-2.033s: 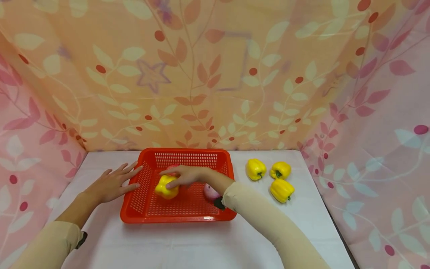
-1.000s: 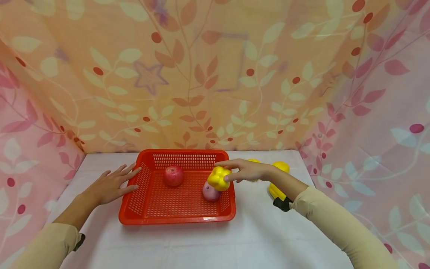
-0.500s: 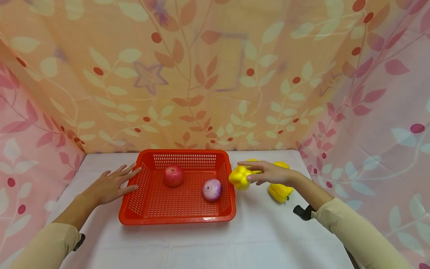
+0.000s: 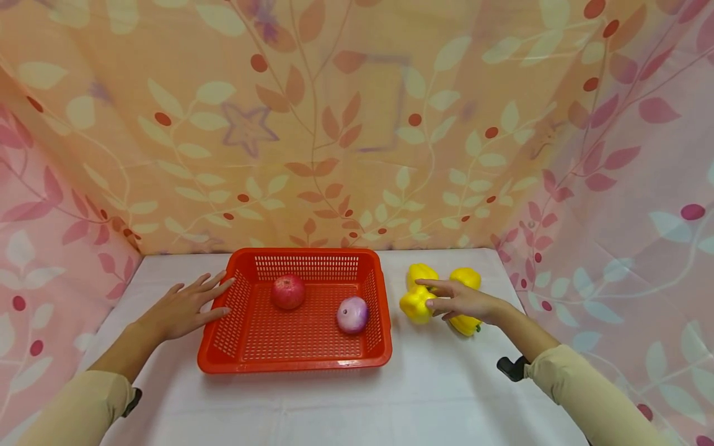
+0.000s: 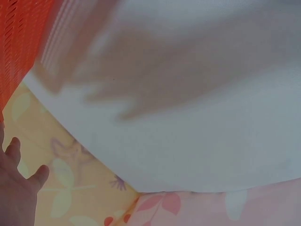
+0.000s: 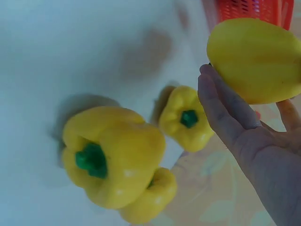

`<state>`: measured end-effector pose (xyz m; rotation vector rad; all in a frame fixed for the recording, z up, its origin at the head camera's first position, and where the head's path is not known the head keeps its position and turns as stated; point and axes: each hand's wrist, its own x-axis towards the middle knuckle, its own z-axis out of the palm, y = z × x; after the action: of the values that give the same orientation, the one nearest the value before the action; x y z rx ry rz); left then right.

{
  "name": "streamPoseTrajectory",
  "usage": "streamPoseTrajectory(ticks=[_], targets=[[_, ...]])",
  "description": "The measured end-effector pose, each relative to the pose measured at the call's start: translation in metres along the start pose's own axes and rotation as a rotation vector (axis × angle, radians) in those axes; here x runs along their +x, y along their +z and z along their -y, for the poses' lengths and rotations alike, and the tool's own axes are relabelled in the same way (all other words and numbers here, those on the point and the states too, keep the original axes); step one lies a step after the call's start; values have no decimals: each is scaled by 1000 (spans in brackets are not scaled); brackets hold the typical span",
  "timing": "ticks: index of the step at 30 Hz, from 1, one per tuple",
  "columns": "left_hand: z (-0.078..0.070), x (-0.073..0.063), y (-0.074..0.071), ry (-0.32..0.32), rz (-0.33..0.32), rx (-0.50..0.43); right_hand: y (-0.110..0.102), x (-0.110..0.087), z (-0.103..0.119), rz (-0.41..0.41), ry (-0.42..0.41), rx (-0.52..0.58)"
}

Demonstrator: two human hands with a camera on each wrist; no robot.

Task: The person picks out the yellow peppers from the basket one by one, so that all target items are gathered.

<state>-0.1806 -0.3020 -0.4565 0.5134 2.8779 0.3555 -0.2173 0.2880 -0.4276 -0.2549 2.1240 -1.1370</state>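
Both hands are low over the white table [image 4: 312,402]: the right hand [image 4: 465,302] holds a yellow pepper [image 4: 415,305] in curled fingers, just right of the red basket [image 4: 294,362] (three more peppers crowd behind it). Left hand [image 4: 181,306] lies flat, fingers straight, touching the basket's left wall.

White-clothed table [image 4: 312,402]: red basket [image 4: 294,364] left-centre, yellow peppers [image 4: 467,278] right, apparently four, left hand [image 4: 181,308] flat.
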Motion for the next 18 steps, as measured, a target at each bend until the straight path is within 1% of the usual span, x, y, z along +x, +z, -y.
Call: streamPoseTrajectory(ticks=[4,8,11,18], targets=[[0,0,0,1,1,-2,0,2,-15,-27,33,60],[-1,0,0,0,3,-5,1,3,-28,-46,46,107],[-1,0,0,4,-3,-1,3,6,-35,-49,42,119],[0,-1,0,16,-15,0,7,13,-49,-81,89,129]])
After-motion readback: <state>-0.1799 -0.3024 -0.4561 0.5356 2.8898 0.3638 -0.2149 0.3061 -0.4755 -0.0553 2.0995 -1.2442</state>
